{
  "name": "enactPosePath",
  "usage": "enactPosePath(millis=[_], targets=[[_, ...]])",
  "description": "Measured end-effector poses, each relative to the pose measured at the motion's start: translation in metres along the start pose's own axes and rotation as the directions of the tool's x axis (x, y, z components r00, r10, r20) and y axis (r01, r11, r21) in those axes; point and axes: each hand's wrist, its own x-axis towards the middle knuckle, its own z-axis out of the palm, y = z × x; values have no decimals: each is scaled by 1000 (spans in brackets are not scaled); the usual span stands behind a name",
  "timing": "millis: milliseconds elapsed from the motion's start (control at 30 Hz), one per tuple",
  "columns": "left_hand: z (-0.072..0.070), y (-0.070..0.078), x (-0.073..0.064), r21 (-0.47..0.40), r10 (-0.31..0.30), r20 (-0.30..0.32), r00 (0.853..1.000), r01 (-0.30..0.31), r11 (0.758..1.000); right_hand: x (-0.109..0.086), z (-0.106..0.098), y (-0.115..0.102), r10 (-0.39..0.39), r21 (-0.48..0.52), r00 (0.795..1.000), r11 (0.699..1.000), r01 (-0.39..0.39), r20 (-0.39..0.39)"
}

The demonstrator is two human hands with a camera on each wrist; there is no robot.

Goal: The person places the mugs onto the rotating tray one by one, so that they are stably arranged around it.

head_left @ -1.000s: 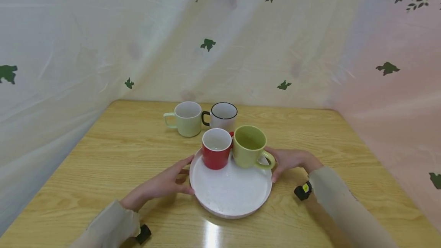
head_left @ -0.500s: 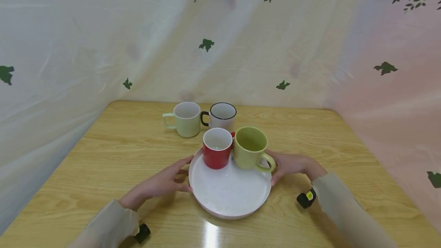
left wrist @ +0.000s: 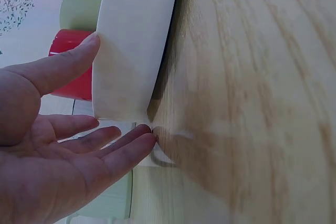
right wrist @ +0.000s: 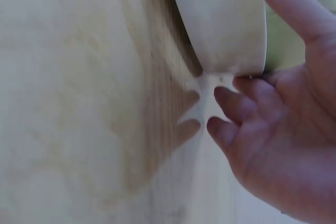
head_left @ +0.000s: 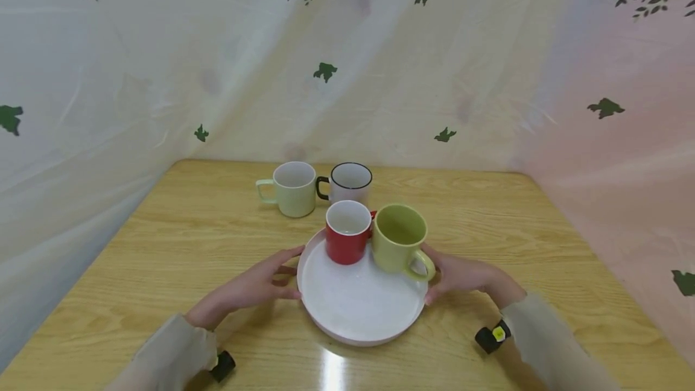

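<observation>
A round white tray (head_left: 364, 309) with a low rim rests on the table. Toward its far side stand a red mug (head_left: 346, 249) with a white inside and a yellow-green mug (head_left: 387, 253), its handle pointing front right. My left hand (head_left: 247, 288) is at the tray's left side, fingers fairly straight; the left wrist view shows the thumb touching the tray wall (left wrist: 134, 45). On the opposite side my right hand (head_left: 464, 273) holds the rim, thumb in front and fingers behind, partly hidden by the yellow-green mug. The right wrist view shows those fingers slightly curled by the wall (right wrist: 223, 24).
Behind the tray stand a pale green mug (head_left: 295, 201) and a white mug (head_left: 352, 193) with a black rim and black handle. The red mug hides part of the white one. A leaf-patterned curtain (head_left: 260, 77) hangs behind the wooden table (head_left: 163, 246).
The tray has turned slightly clockwise, carrying the red mug right and the yellow-green mug right and toward me. My right hand has moved nearer to me; the left has hardly moved.
</observation>
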Motion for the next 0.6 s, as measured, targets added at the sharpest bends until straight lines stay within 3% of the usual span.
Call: enactPosePath(millis=[600], targets=[[-22, -8, 7, 33, 47, -162, 986, -42, 999, -15, 32, -6, -10, -10, 986, 1000, 9, -165]])
